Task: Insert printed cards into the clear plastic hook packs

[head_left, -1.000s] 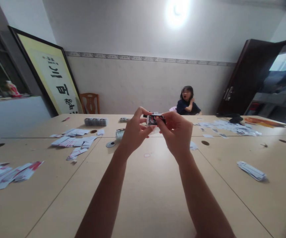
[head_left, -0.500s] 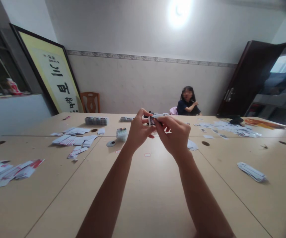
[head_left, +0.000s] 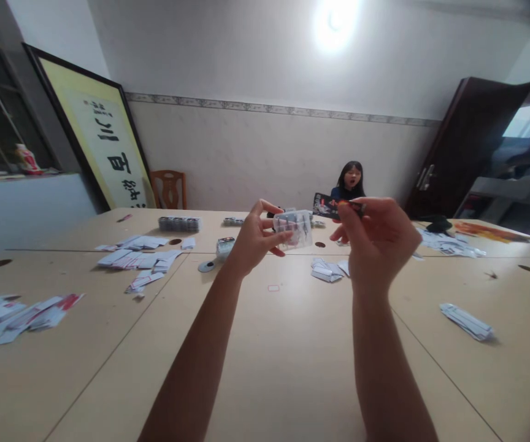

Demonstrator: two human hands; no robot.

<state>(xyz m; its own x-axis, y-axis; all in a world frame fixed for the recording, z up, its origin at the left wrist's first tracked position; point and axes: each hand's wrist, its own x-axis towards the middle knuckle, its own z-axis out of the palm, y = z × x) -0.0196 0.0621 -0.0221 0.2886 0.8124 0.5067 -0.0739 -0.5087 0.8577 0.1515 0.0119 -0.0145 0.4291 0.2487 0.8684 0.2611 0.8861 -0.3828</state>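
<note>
My left hand [head_left: 256, 239] is closed around a small clear plastic box [head_left: 299, 228], its fingers showing through the see-through walls. Off to the right and raised slightly higher, my right hand [head_left: 378, 236] pinches a dark printed card [head_left: 326, 206] between thumb and fingers. The card bears red and white markings and is apart from the box. Beneath the hands, a small red-outlined label [head_left: 273, 288] lies on the table. Behind my left wrist are a small clear container [head_left: 225, 247] and a round grey-white disc [head_left: 207, 266].
Paper slips lie in piles at the left [head_left: 138, 261], the middle [head_left: 327, 270] and the far right [head_left: 451, 242]. A row of stacked packs [head_left: 180, 224] stands at the back left. A bundle [head_left: 466, 321] rests at right. Another person [head_left: 351, 178] sits across the table.
My right hand has moved right, away from my left, carrying the dark card. The clear box in my left hand now shows fully, as does the paper pile behind.
</note>
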